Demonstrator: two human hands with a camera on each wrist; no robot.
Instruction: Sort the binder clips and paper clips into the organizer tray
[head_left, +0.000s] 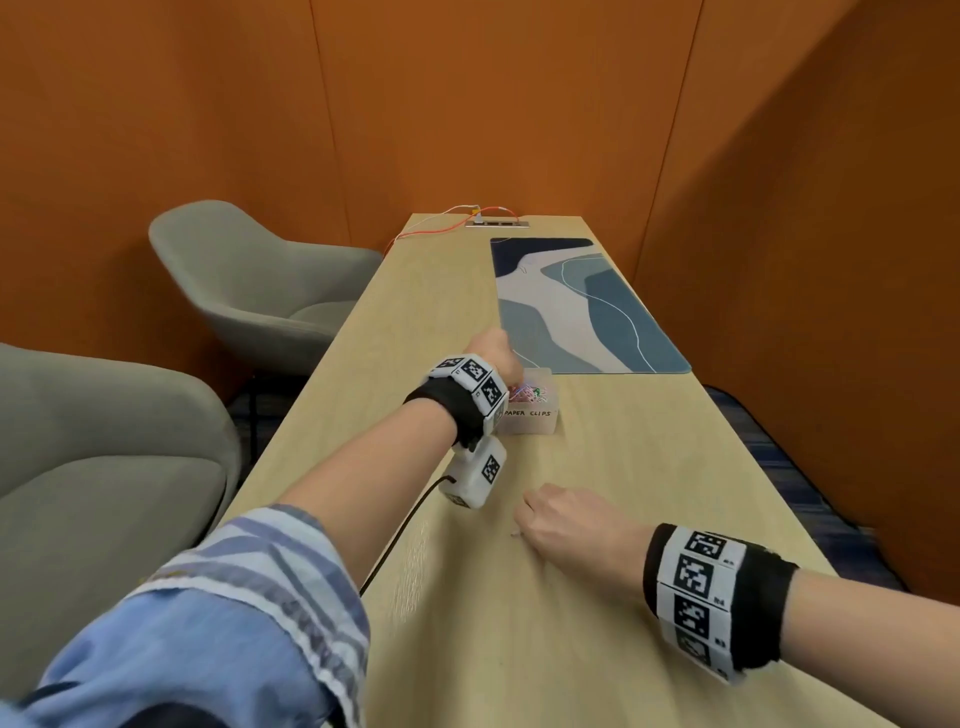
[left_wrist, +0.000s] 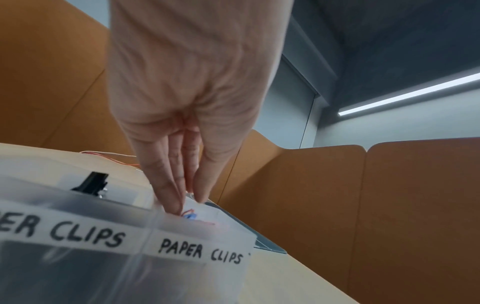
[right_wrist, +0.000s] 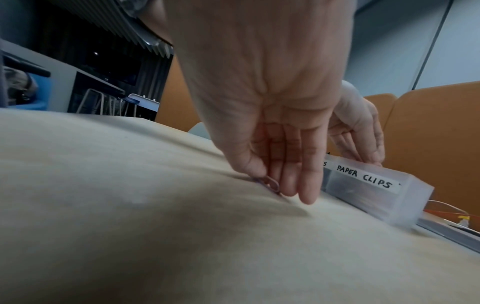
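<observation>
- On the wooden table (head_left: 597, 467), your organizer tray (head_left: 530, 423) sits just short of the blue desk mat (head_left: 587, 306), its near wall labelled for paper clips on the right compartment and, judging by the partly cut-off label beside it, binder clips on the left.
- Your left hand (left_wrist: 192, 98) reaches over the tray with fingers (left_wrist: 166, 185) straight and close together, tips at the rim of the paper-clip compartment above the coloured paper clips (head_left: 527, 392). I cannot tell whether anything is held between them.
- A black binder clip (left_wrist: 91, 183) lies in the left compartment, so that sort looks underway.
- Your right hand (right_wrist: 270, 115) is down on the table, nearer you than the tray, thumb and forefinger closing on a single paper clip (right_wrist: 272, 184) that lies flat on the surface. The pinch looks partial; the clip is not yet lifted.
- Risk: a flat wire clip on a smooth top gives little edge. It may skid away from your fingertips or slip out mid-carry if you lift on that shallow hold.
- Risk: the tray looks light. Pressure from your left fingertips on its rim could tip or shift it, spilling sorted clips.
- Risk: with both hands converging on one small compartment, they may collide there.
</observation>
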